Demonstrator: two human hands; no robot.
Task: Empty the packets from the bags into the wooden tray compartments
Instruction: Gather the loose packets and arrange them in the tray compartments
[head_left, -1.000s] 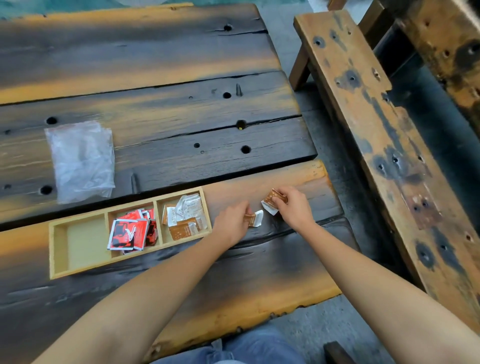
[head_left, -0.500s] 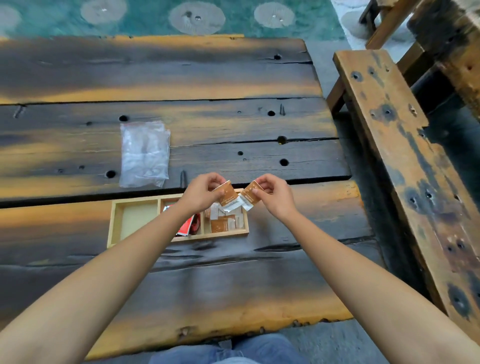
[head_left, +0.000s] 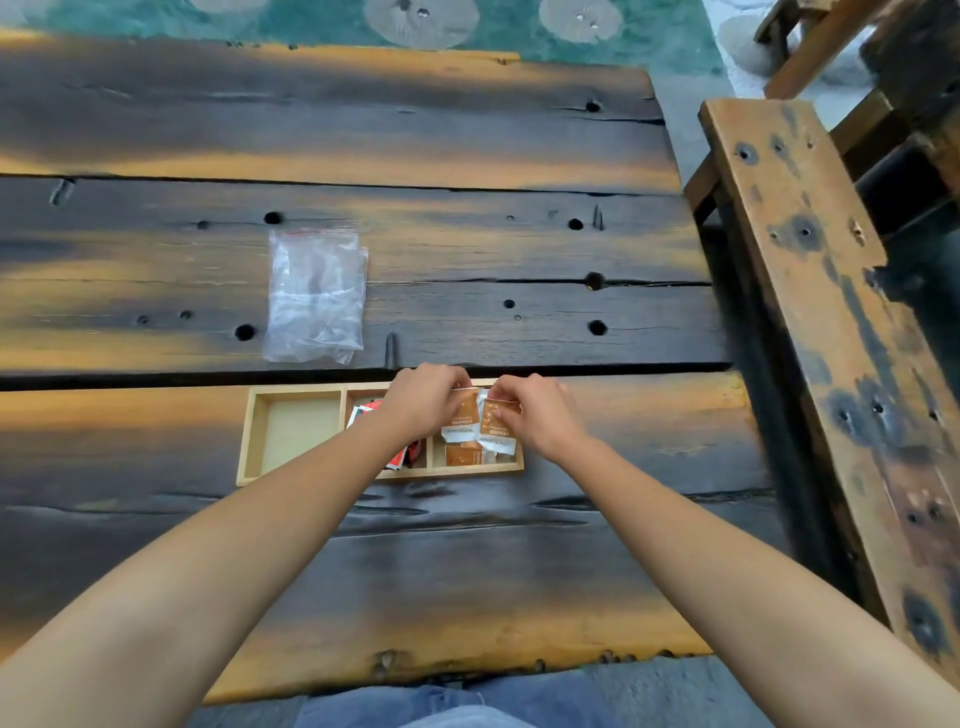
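Now both hands over the wooden tray's (head_left: 248, 441) right compartment, left hand (head_left: 423, 400) pinching an orange packet (head_left: 462, 418), right hand (head_left: 537, 415) pinching another (head_left: 497, 428) — empty clear bags (head_left: 314, 296) behind the tray's far edge.

A tray (head_left: 252, 435) is lying on the table (head_left: 467, 561), with packets sitting in its middle and right compartments. A bag (head_left: 315, 295) is lying behind the tray, apart from it. Both hands are hovering over the right compartment, the left hand (head_left: 423, 397) and right hand (head_left: 540, 413) each pinching a packet. A bench (head_left: 831, 338) is standing to the table's right.
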